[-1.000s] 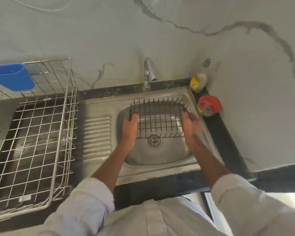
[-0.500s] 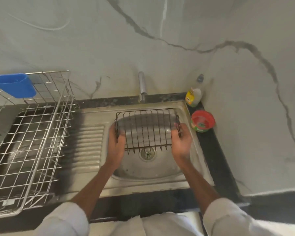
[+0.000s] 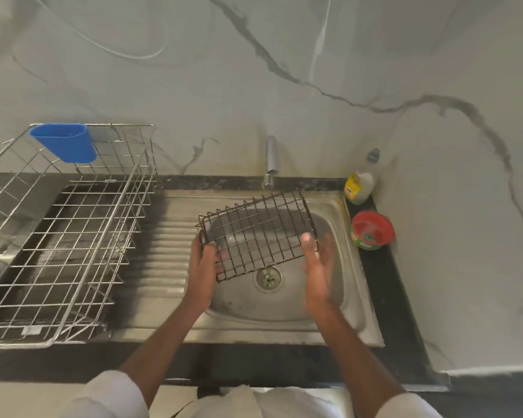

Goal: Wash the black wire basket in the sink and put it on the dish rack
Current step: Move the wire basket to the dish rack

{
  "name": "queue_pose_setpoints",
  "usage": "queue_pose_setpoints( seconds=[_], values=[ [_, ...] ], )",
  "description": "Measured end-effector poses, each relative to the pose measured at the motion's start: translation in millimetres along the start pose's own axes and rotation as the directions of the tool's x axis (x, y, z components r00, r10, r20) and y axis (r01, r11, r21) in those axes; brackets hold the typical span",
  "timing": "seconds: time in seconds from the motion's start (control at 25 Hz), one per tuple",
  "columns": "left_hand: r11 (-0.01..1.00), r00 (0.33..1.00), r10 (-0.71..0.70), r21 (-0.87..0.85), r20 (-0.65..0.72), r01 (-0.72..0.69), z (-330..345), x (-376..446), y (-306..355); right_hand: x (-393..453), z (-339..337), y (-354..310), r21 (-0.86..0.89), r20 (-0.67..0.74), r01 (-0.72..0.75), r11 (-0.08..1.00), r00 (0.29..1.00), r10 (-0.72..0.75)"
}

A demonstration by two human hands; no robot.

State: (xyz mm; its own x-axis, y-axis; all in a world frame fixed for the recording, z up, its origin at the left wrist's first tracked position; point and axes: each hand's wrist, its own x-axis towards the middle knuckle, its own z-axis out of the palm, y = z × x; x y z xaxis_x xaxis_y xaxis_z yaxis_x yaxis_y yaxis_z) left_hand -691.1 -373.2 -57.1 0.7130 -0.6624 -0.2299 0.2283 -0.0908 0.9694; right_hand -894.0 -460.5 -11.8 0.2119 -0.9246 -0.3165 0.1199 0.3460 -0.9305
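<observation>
Holding the black wire basket (image 3: 255,235) tilted above the sink (image 3: 284,300), the left hand (image 3: 201,271) grips its near-left corner, fingers curled round the wire. The right hand (image 3: 317,267) stands open at the basket's near-right corner, fingers straight, thumb tip against or just beside the rim; whether it truly bears weight I cannot tell. The basket hangs between the two hands, its far edge reaching toward the tap (image 3: 271,159) beyond them, and the drain (image 3: 267,277) shows just under its near edge.

To do this step well, I judge the basket should be kept over the bowl so drips fall in, with the right hand taking a firm grasp before any turning, since one corner hold leaves a wide, springy frame free to swing. Rinsing would call for moving the wires under the spout and rotating so each side is wetted. The dish rack (image 3: 64,245) sits well to the left of the left hand, past the ribbed drainboard (image 3: 160,254).

No water stream is visible, and whether the tap runs is unclear. The rack is cut off at the left edge. Any wetness or soap on the wires is too fine to make out. The label of the bottle (image 3: 360,188), beyond the right hand, is unreadable.
</observation>
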Motion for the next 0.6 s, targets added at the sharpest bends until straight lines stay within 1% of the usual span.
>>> queue_pose_setpoints(
  seconds=[0.08,0.16,0.28,0.32,0.4,0.52,0.6],
  values=[
    [0.997,0.998,-0.008,-0.075,-0.062,0.003,0.5,-11.0,2.3,-10.7,11.2,5.0,0.07,0.076,0.007,0.998,0.997,-0.013],
    [0.984,0.993,-0.043,-0.179,-0.108,0.023,2.6,-29.5,6.9,-18.5,27.5,2.5,0.149,0.079,0.028,0.989,0.996,-0.04],
    [0.936,0.982,-0.102,-0.349,-0.156,0.042,5.8,-54.7,15.0,-29.1,56.8,2.3,0.149,0.157,0.039,0.988,0.986,-0.063],
    [0.931,0.98,-0.106,-0.364,-0.167,0.039,4.9,-62.0,19.6,-32.9,65.6,3.1,0.153,0.195,0.043,0.987,0.978,-0.072],
    [0.928,0.976,-0.108,-0.372,-0.189,0.031,-7.5,-70.4,25.7,-34.4,80.6,-1.1,0.245,0.232,0.064,0.967,0.965,-0.122],
    [0.941,0.975,-0.054,-0.337,-0.216,-0.023,-35.5,-79.8,46.2,-34.7,111.6,-20.9,0.347,0.266,0.112,0.931,0.94,-0.212],
    [0.95,0.974,-0.016,-0.308,-0.224,-0.055,-46.0,-79.7,64.2,-34.8,139.6,-32.1,0.411,0.292,0.09,0.907,0.93,-0.225]
  ],
)
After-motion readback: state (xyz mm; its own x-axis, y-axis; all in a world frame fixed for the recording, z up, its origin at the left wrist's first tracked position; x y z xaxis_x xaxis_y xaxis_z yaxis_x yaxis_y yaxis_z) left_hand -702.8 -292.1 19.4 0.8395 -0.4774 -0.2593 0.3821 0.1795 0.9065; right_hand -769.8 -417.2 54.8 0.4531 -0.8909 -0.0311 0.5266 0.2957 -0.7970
